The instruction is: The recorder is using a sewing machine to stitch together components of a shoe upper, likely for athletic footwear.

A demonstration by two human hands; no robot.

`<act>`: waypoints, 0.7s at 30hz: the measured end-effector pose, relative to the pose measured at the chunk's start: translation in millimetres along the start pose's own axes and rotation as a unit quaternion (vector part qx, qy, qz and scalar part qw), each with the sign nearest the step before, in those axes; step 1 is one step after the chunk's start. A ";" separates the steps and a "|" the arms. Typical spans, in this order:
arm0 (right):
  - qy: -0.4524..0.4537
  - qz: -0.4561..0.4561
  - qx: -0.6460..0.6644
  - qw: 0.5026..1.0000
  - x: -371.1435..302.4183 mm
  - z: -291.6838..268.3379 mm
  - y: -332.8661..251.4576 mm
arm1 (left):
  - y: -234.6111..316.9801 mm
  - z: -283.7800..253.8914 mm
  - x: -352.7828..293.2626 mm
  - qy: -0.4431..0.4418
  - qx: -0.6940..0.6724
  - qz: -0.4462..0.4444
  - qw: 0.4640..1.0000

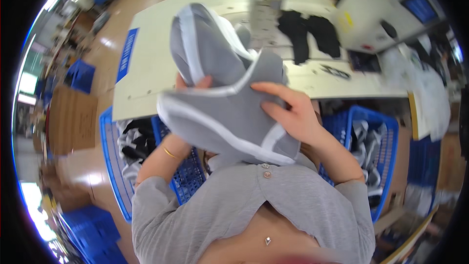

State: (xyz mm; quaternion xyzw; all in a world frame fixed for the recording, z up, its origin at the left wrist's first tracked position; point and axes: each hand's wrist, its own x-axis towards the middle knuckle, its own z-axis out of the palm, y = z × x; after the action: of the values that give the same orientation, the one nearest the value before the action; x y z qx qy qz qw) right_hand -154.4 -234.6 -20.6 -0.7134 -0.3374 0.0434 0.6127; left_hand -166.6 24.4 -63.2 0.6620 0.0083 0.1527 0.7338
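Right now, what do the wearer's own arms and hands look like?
Left hand: partly hidden, no glove visible; thin gold-coloured bangle near the wrist. Right hand: bare, no wristwear visible. Loose grey sleeves end around the elbows; forearms bare below, no markings visible.

A sewing workshop, it seems: a pale counter bears what looks like a sewing machine, snips and black cloth; below are blue baskets of fabric, with cartons and blue crates around.
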 end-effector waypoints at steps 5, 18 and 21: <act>0.051 0.061 0.131 0.988 123.8 88.5 26.4 | 45.3 -133.1 72.9 0.065 0.046 -0.075 0.994; 0.036 0.176 0.274 0.945 231.4 206.2 69.7 | 92.4 -202.5 155.8 -0.012 0.562 0.032 0.826; 0.035 0.181 0.262 0.947 247.6 215.8 73.9 | 74.2 -154.4 150.5 -0.052 0.729 0.019 0.682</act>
State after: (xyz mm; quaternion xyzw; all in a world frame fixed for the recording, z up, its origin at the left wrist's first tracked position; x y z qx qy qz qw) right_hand -35.0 78.5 -53.3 -0.5776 -0.1578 0.2151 0.7715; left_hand -72.0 215.1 18.6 0.9947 0.0660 0.0773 0.0149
